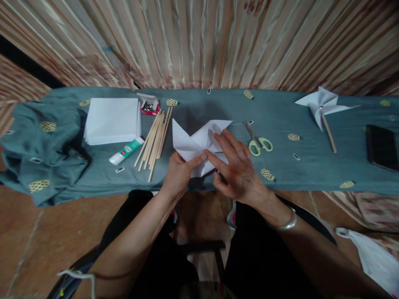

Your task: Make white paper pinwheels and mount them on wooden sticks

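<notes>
A white paper pinwheel (199,139) with pointed, folded blades is held up over the near edge of the cloth-covered table. My left hand (179,174) grips it from the lower left, the thumb pressed on its centre and the other fingers hidden behind the paper. My right hand (233,164) lies over its right side, fingers spread, the index fingertip touching the centre beside my left thumb. No stick shows on this pinwheel. Just right of my right hand lie scissors (258,141) with pale green handles.
Left on the table (218,101) are stacked white paper (112,120), a small red box (149,106) of metal pins, a glue tube (126,151) and several wooden sticks (154,141). At right lie a pinwheel on a stick (321,106) and a dark phone (382,147). A curtain (199,45) hangs behind.
</notes>
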Available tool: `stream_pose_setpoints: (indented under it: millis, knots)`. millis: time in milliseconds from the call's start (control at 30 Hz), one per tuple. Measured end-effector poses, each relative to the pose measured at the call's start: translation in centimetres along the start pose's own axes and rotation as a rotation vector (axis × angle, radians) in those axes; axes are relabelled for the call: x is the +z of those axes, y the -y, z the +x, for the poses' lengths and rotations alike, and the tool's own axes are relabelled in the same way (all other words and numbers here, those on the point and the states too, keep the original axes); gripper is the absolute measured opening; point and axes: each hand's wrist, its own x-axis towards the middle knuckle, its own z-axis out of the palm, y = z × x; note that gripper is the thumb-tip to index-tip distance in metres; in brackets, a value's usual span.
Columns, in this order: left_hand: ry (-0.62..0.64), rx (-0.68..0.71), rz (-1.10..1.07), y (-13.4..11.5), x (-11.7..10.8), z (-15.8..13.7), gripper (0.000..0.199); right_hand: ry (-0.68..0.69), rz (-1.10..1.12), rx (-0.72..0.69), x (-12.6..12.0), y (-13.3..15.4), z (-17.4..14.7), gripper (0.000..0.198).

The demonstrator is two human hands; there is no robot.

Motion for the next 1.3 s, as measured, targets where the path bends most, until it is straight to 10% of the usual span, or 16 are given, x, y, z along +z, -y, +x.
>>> stream_pose_setpoints:
  millis: [1300]
  knots:
    - [-0.021, -0.093, -0.08, 0.1, 0.5, 0.1, 0.025, -0.087, 0.239, 0.047, -0.9, 1.2, -0.1, 0.062]
